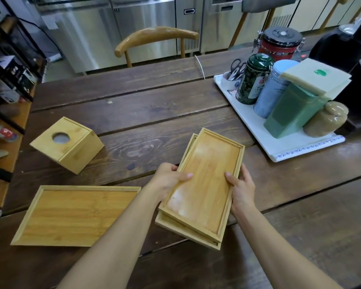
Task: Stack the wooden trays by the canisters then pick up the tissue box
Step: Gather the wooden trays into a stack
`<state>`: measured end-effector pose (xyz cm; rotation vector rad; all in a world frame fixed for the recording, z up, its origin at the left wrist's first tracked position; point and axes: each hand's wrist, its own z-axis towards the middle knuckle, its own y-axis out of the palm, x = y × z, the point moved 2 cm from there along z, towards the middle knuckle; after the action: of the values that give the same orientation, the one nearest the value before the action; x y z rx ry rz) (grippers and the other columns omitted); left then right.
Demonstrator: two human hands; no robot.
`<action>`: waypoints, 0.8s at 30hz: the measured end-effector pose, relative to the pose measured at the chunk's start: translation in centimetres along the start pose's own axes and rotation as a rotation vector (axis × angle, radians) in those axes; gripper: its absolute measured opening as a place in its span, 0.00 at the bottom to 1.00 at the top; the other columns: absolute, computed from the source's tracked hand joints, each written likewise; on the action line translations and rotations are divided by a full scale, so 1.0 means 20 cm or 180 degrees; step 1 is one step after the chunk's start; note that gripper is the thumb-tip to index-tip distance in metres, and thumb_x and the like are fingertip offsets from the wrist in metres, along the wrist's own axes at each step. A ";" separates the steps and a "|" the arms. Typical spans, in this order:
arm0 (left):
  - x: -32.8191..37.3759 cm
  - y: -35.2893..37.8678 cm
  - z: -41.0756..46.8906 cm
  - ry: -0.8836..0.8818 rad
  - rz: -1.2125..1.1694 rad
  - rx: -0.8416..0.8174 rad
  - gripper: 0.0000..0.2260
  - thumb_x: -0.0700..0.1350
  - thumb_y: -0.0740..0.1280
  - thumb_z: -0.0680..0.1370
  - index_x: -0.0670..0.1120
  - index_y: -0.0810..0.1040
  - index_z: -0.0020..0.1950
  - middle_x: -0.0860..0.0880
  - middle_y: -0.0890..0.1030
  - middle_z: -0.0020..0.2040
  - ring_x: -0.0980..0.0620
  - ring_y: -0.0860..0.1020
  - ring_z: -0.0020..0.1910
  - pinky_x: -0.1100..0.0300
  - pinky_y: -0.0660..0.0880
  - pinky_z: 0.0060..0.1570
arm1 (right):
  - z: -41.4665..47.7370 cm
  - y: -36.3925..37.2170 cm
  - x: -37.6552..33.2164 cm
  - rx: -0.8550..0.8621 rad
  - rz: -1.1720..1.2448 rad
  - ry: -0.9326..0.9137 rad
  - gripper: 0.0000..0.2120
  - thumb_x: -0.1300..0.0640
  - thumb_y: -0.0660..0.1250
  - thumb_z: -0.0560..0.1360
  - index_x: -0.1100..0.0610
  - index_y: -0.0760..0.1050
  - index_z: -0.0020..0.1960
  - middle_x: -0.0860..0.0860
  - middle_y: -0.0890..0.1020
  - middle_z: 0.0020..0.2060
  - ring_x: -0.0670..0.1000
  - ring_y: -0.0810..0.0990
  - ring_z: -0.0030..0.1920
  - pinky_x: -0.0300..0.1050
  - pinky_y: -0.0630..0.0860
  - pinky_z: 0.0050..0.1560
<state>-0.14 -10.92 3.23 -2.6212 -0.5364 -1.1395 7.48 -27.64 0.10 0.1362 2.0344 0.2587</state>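
On the tabletop (154,94), head view: two narrow wooden trays, one large tray, a tissue box and a group of canisters are all lying in sight.

Top tray (204,184): sitting on a second narrow tray (188,227), whose edges are showing at the near end and along the left side; the two are slightly out of line.

Left hand (167,180): gripping the left long edge of the top tray, thumb lying over the rim, fingers (174,168) curling under.

Right hand (241,188): clasping the right long edge, thumb on the rim, fingers closed round the side.

Pair of trays: whether it is resting on the tabletop or being lifted just clear, I cannot tell.

Large tray (73,215): lying flat and alone to the left, apart from the pair, untouched by either hand.

Canisters (269,90): standing on a white serving tray (283,149) at the far right; the pair is lying near its near-left corner, not touching it.

Tissue box (68,142): resting tilted at the far left, round hole facing up, well apart from both hands.

Done, as I judge it: two narrow trays are paired, roughly.

Left to do: squaring the pair, settling it beside the canisters, probably bringing the large tray into the stack, then picking up the tissue box.
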 end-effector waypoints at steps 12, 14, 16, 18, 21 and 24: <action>-0.11 -0.43 -0.31 0.0338 -0.1552 0.0649 0.14 0.43 0.70 0.73 0.43 0.74 0.56 0.41 0.81 0.53 0.44 0.80 0.51 0.50 0.77 0.43 | -0.08 0.50 -0.12 -0.2309 -0.1008 0.0298 0.22 0.58 0.70 0.71 0.58 0.72 0.64 0.55 0.82 0.54 0.53 0.82 0.50 0.47 0.78 0.47; -0.15 -0.48 -0.36 0.0580 -0.1862 0.0991 0.17 0.43 0.70 0.73 0.44 0.72 0.60 0.43 0.80 0.55 0.45 0.79 0.52 0.51 0.76 0.43 | -0.14 0.55 -0.10 -0.2713 -0.1439 0.0227 0.22 0.57 0.70 0.70 0.56 0.72 0.64 0.54 0.82 0.54 0.52 0.81 0.53 0.47 0.78 0.51; -0.21 -0.51 -0.42 0.0819 -0.2167 0.1388 0.19 0.43 0.70 0.73 0.45 0.71 0.62 0.45 0.80 0.54 0.47 0.78 0.53 0.51 0.76 0.45 | -0.20 0.61 -0.06 -0.2984 -0.1930 0.0029 0.20 0.57 0.69 0.72 0.56 0.73 0.62 0.50 0.82 0.52 0.48 0.81 0.51 0.41 0.77 0.50; -0.28 -0.52 -0.46 0.0881 -0.2560 0.1798 0.13 0.43 0.69 0.73 0.48 0.72 0.55 0.48 0.79 0.51 0.48 0.78 0.51 0.50 0.75 0.47 | -0.25 0.67 -0.02 -0.2992 -0.2301 -0.0106 0.14 0.55 0.68 0.73 0.56 0.76 0.58 0.47 0.81 0.46 0.43 0.79 0.45 0.36 0.74 0.42; -0.38 -0.52 -0.51 0.0685 -0.3291 0.2178 0.15 0.43 0.70 0.73 0.48 0.70 0.57 0.46 0.78 0.53 0.46 0.77 0.49 0.44 0.73 0.52 | -0.29 0.73 0.05 -0.2713 -0.2552 -0.0063 0.12 0.51 0.70 0.71 0.57 0.78 0.50 0.48 0.80 0.40 0.45 0.76 0.38 0.38 0.68 0.35; -0.47 -0.52 -0.53 0.0542 -0.3768 0.2302 0.21 0.45 0.69 0.74 0.47 0.68 0.65 0.44 0.78 0.57 0.43 0.77 0.53 0.40 0.74 0.51 | -0.31 0.73 0.12 -0.2448 -0.2350 0.0353 0.17 0.50 0.72 0.70 0.59 0.76 0.54 0.53 0.81 0.44 0.48 0.78 0.42 0.41 0.71 0.36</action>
<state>-17.31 -7.38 4.12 -1.4512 -2.1041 -1.0419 0.62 -13.68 4.42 -1.0944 1.8139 0.5526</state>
